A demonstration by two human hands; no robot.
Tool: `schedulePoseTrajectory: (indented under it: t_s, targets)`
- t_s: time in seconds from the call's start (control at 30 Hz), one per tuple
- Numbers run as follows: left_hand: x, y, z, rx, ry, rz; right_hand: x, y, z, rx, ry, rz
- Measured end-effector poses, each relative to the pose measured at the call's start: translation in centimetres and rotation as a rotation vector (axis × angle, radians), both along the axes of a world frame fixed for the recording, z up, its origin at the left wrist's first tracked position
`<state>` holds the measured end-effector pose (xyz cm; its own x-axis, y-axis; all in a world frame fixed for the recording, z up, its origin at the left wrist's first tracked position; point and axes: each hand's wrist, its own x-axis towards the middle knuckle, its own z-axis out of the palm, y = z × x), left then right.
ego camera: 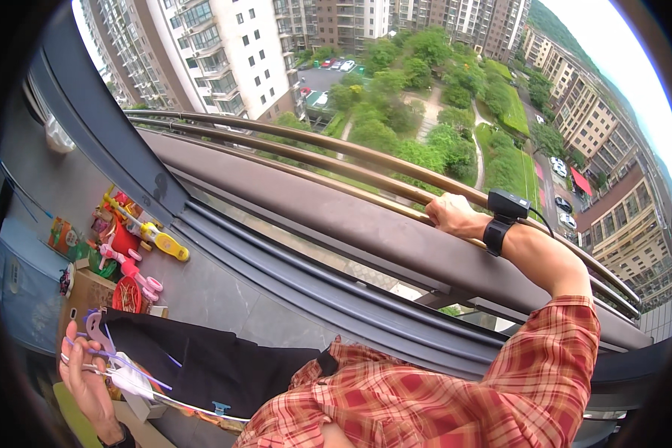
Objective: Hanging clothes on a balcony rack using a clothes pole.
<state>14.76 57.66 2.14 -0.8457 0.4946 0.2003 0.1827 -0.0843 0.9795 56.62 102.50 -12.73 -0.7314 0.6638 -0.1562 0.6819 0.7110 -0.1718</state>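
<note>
At the lower left my left hand (87, 367) holds the hooks of several clothes hangers (103, 358), some purple and some white. A black garment (190, 341) hangs beside it on the hangers, along with a small white cloth item (129, 375). A blue clip (220, 408) sits on a white hanger near my shirt. Outside the window opening, my right hand (453, 214) is closed on a bronze-coloured metal railing (364, 159). A black strapped device (507, 204) with a cable is on that wrist.
A sliding-window track (291, 274) and a broad brown ledge (313, 201) run between floor and railing. Beyond is a long drop to trees (392, 106). A yellow scooter (165, 241), a pink toy tricycle (131, 266), a cardboard box (87, 291) and a blue bin (25, 280) stand left.
</note>
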Motion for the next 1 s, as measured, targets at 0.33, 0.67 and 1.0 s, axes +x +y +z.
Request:
schedulePoseTrajectory:
  t_s: [0.33,0.67,1.0]
  targets:
    - [-0.7,-0.6,-0.6,0.016,-0.014,0.016,1.4,2.8,0.3,0.173,-0.003,-0.099]
    - [-0.3,-0.1,0.4,-0.095,0.078,-0.072,3.4,6.7,-1.8,0.348,0.021,-0.283]
    - [5.0,2.1,3.3,-0.201,0.183,-0.115,3.7,10.8,-2.1,0.281,0.158,-0.535]
